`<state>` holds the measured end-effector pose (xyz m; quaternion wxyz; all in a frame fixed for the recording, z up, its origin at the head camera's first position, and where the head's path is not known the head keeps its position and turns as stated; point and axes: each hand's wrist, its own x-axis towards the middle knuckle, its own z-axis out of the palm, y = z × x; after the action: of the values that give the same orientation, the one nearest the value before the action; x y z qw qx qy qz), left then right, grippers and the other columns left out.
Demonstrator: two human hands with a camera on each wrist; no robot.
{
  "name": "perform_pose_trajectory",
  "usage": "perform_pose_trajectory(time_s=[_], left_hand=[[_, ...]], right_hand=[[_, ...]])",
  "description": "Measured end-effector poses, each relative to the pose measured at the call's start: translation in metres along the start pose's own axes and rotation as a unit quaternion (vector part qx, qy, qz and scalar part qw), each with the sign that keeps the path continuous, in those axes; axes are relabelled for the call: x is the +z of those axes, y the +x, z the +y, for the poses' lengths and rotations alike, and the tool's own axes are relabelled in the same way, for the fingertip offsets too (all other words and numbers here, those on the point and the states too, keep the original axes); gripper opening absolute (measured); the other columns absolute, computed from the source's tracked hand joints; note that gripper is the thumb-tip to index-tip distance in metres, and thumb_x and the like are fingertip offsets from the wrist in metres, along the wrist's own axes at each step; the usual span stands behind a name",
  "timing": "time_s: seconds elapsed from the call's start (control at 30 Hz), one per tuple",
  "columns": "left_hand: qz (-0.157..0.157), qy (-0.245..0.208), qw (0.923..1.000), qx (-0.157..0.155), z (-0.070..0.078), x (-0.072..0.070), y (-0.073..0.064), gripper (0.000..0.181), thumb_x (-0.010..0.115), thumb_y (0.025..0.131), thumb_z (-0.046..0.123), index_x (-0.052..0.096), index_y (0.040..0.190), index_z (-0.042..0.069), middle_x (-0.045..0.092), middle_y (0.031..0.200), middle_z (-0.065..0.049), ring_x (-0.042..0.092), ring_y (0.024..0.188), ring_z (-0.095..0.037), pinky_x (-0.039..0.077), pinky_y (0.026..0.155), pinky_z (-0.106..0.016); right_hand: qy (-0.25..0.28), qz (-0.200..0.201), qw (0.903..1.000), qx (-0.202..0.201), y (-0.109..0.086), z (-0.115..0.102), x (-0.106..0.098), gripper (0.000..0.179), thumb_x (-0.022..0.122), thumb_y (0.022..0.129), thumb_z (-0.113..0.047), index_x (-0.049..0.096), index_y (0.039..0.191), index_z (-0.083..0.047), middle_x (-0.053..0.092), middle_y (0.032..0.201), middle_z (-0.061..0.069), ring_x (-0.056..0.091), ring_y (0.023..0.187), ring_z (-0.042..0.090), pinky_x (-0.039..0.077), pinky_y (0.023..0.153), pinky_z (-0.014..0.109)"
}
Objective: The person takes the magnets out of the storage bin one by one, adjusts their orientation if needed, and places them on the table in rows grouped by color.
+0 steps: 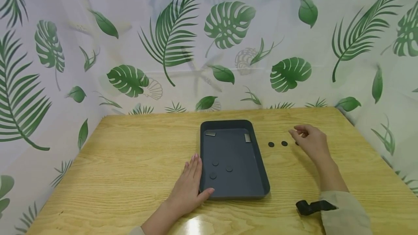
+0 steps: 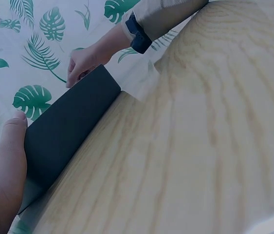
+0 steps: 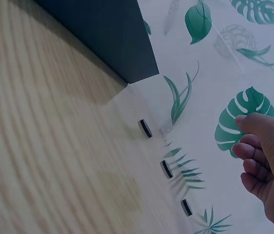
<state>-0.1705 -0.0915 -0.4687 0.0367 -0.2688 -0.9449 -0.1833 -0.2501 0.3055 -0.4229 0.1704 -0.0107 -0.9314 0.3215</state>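
A dark grey rectangular tray point(image 1: 233, 194) lies on the wooden table. My left hand point(image 1: 188, 188) rests along its left side with straight fingers, the thumb reaching over the near left corner. In the left wrist view that thumb point(image 2: 14, 134) shows beside the tray's outer wall point(image 2: 73, 129). Inside lie three dark discs, one of them a disc point(image 1: 229, 169) right of the other two. Three more black discs stand in a row right of the tray, including the leftmost disc point(image 1: 271, 144). Above the row's right end, my right hand point(image 1: 310, 141) hovers with loosely curled fingers; nothing shows between them.
Two small silvery rectangular pieces lie near the tray's far corners, a left piece point(image 1: 210, 133) and a right piece point(image 1: 247, 138). A leaf-patterned cloth point(image 1: 183, 46) stands behind and beside the table point(image 1: 137, 148). A black wrist camera point(image 1: 305, 207) juts from the right sleeve.
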Motion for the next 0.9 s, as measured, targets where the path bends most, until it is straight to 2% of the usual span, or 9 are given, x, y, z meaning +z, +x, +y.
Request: perform_pose_trajectory(time_s=[0.23,0.57,0.73,0.9], left_hand=[[0.001,-0.002,1.0000,-0.001,0.000,0.001,0.000,0.087,0.044,0.095,0.053,0.012,0.148,-0.008,0.006,0.157,-0.023,0.002,0.146,-0.028,0.012,0.117,-0.044],[0.001,-0.012,0.9999,-0.004,0.000,0.001,0.000,0.087,0.045,0.095,0.053,0.011,0.148,-0.007,0.006,0.157,-0.022,0.002,0.146,-0.028,0.012,0.117,-0.044],[0.002,-0.011,0.9999,-0.002,-0.001,0.001,0.000,0.087,0.045,0.095,0.052,0.011,0.148,-0.007,0.006,0.156,-0.023,0.002,0.146,-0.028,0.012,0.117,-0.044],[-0.001,-0.011,0.9999,-0.003,0.000,0.001,0.000,0.086,0.044,0.095,0.053,0.011,0.148,-0.007,0.005,0.157,-0.023,0.001,0.146,-0.028,0.011,0.117,-0.045]], right_hand=[[0.001,0.010,0.9991,-0.042,0.000,-0.019,0.002,0.042,0.059,0.093,-0.032,0.064,0.113,0.004,0.064,0.091,0.015,0.055,0.082,0.025,0.046,0.067,0.034],[0.032,0.001,0.9959,-0.085,-0.007,-0.057,0.001,0.038,0.059,0.094,-0.030,0.066,0.112,0.003,0.064,0.093,0.014,0.060,0.087,0.030,0.049,0.076,0.044],[0.043,0.022,0.9900,-0.133,-0.012,-0.076,0.004,0.027,0.065,0.090,-0.020,0.068,0.105,0.003,0.065,0.088,0.013,0.061,0.083,0.029,0.050,0.074,0.043],[0.044,0.043,0.9782,-0.199,-0.017,-0.088,0.013,0.019,0.071,0.084,-0.009,0.069,0.100,0.003,0.065,0.082,0.010,0.061,0.078,0.026,0.052,0.070,0.044]])
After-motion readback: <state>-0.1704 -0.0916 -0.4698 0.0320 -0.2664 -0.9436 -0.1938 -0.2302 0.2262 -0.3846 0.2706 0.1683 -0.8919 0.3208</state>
